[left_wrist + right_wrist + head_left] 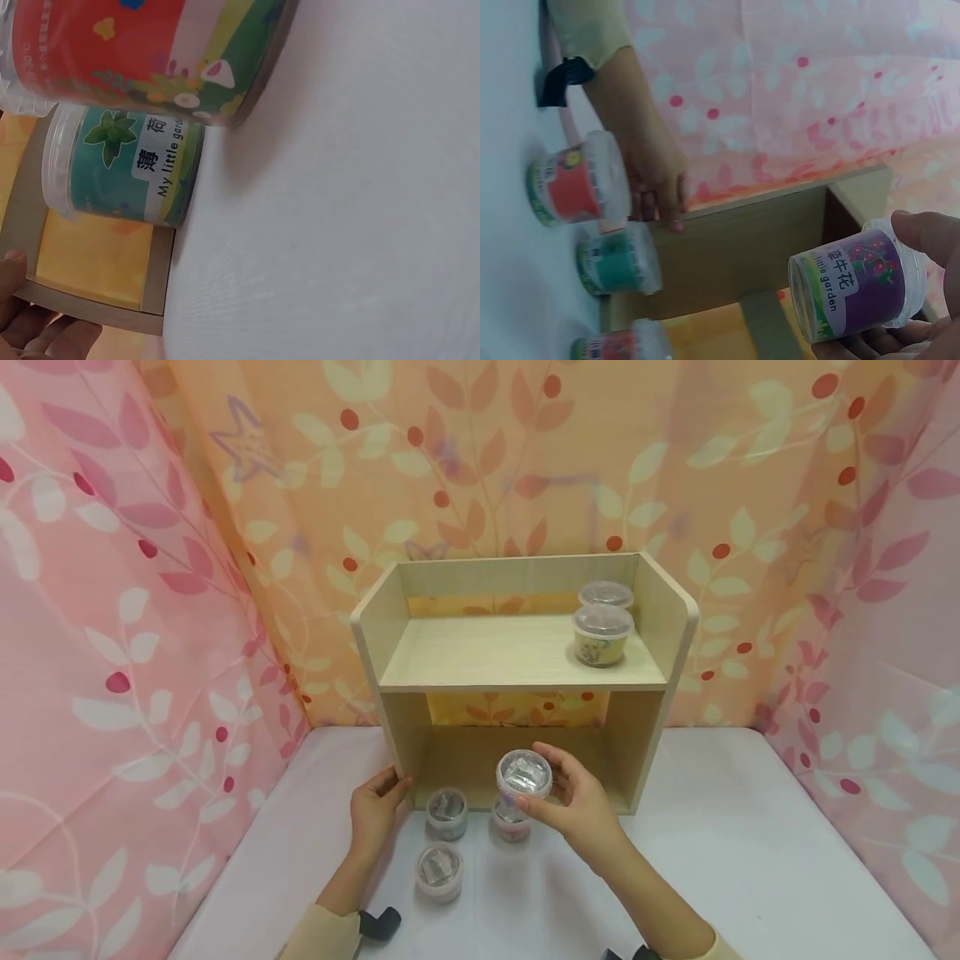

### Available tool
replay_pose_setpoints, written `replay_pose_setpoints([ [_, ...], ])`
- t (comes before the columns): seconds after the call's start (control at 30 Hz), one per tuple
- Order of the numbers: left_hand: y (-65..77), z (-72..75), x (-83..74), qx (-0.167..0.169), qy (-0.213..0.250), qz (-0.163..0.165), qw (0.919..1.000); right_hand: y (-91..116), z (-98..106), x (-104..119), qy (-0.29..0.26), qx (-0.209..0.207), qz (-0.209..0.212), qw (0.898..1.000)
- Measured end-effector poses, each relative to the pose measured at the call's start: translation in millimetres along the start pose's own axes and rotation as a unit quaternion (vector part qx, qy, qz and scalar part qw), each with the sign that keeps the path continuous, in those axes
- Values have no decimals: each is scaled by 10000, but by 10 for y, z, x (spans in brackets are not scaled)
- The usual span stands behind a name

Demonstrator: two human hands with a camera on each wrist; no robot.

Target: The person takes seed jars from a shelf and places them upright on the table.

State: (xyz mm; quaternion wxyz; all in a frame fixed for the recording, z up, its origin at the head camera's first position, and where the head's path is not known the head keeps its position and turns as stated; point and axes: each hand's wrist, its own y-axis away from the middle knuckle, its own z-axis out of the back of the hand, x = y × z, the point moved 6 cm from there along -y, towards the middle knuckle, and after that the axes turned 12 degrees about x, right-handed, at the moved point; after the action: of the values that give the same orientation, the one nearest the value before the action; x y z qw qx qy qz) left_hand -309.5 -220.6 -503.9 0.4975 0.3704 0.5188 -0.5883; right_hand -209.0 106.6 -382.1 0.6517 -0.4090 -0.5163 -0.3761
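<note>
While lifted just above the bench (pixel 712 843), held in the right hand (pixel 581 806): a purple cup (pixel 523 775) with a clear lid, pinched at its sides between thumb and fingers (pixel 922 232), in front of the lower opening of the wooden shelf (pixel 517 693). Seen from the right wrist as tilted on its side, label reading "little garden", base turned left. Left hand (pixel 375 806) resting against the near left upright of the shelf, fingers (pixel 45 334) straight along the wood, holding nothing, grip relaxed and open. Standing on the bench between the two hands: a teal cup (pixel 447 814) just beside the left hand, a pink cup (pixel 511 823) directly under the held one and partly hidden by it, and a red cup (pixel 439 872) nearer still, apart from the other two. On the upper board of the shelf, far right: two more lidded cups (pixel 602 633), one behind the other, close together; whether touching, cannot tell. Lower compartment showing only the patterned cloth through its back. Leaf-print curtains (pixel 112 652) hung on the left, far and right sides. Pale sleeve cuffs and dark wrist straps (pixel 378 922) at the near edge.
</note>
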Motion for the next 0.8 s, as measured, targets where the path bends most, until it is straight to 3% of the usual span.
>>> replay_pose_setpoints([
  [0.37, 6, -7, -76, -213, -31, -167, 9996, 54, -37, -509, 327, 205, -505, 9980],
  [0.8, 5, 22, -96, -256, -112, -80, 9996, 55, -170, -826, 278, 1021, -635, 9924],
])
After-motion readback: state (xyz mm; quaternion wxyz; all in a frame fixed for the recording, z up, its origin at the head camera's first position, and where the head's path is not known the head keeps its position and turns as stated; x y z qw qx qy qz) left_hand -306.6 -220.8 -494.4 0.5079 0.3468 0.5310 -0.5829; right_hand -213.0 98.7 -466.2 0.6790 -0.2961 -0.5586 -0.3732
